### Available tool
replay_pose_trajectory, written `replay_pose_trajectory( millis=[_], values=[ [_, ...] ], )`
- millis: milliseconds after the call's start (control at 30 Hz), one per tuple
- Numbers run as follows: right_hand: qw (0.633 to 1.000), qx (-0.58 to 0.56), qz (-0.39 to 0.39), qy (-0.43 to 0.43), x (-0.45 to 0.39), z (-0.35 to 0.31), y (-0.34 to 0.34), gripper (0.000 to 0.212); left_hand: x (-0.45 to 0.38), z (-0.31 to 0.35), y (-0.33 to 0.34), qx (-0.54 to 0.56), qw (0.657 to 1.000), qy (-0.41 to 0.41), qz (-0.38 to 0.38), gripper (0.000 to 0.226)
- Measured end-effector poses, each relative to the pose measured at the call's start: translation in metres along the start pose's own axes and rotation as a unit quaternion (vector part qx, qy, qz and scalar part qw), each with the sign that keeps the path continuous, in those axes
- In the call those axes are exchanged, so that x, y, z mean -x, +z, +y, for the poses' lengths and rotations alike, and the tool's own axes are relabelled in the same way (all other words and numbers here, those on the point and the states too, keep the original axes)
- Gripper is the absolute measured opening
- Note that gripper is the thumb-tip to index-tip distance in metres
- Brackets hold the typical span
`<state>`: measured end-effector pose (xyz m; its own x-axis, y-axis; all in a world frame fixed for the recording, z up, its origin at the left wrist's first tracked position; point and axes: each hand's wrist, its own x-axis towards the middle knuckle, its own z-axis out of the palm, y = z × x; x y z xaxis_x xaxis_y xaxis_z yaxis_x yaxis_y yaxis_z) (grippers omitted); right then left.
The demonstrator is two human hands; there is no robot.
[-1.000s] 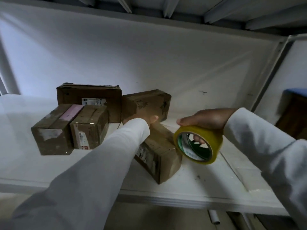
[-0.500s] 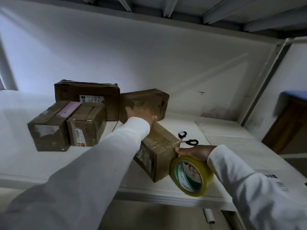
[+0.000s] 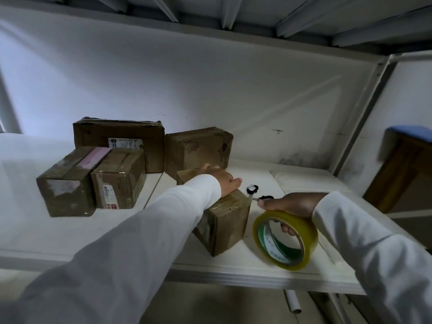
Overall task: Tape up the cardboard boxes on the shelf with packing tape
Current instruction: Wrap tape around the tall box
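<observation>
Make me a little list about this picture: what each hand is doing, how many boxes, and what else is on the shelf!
left hand: rests on the front box
right hand: holds the yellow tape roll
boxes: five, all on the white shelf
other boxes: four behind, at left
also there: black-handled scissors behind the front box

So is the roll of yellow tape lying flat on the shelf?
No, the right hand holds the tape roll up on edge beside the box.
</observation>
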<state>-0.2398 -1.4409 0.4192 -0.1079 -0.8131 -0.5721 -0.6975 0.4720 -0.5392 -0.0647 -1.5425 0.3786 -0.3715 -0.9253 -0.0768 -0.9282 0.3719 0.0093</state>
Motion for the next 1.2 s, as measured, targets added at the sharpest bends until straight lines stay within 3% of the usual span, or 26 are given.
replay_pose_trajectory(
  millis=[200, 367, 533, 667, 867, 967, 1100, 1200],
  values=[
    [1.0, -0.011, -0.014, -0.007, 0.001, -0.002, -0.003, 0.045, -0.002, -0.001, 0.001, -0.011, 1.0, -0.007, 0.008, 0.055],
    [0.999, -0.013, -0.002, -0.032, 0.013, -0.023, -0.022, 0.043, -0.002, 0.0, -0.001, 0.034, 0.999, -0.021, 0.024, 0.035],
    [0.999, -0.018, -0.044, 0.023, 0.001, -0.001, 0.006, 0.043, -0.004, -0.001, 0.0, 0.024, 1.0, -0.007, 0.006, 0.047],
    [0.999, 0.026, 0.003, 0.03, -0.01, -0.001, 0.025, 0.037, -0.002, -0.003, -0.001, -0.001, 0.999, 0.025, -0.022, 0.047],
    [0.999, 0.048, -0.005, 0.011, -0.003, -0.014, 0.032, 0.041, 0.025, 0.017, -0.007, 0.074, 0.975, 0.159, 0.132, 0.033],
    [0.999, 0.037, -0.018, -0.002, 0.0, -0.016, 0.031, 0.036, 0.029, 0.021, -0.002, 0.179, 0.969, 0.152, 0.075, 0.038],
    [0.999, 0.027, -0.017, -0.028, -0.003, -0.01, 0.03, 0.027, 0.019, 0.018, 0.003, 0.202, 0.969, 0.127, 0.064, 0.042],
    [0.997, -0.044, -0.071, 0.002, -0.007, 0.006, 0.026, 0.038, 0.019, 0.02, 0.002, 0.225, 0.968, 0.102, 0.049, 0.042]
  ],
)
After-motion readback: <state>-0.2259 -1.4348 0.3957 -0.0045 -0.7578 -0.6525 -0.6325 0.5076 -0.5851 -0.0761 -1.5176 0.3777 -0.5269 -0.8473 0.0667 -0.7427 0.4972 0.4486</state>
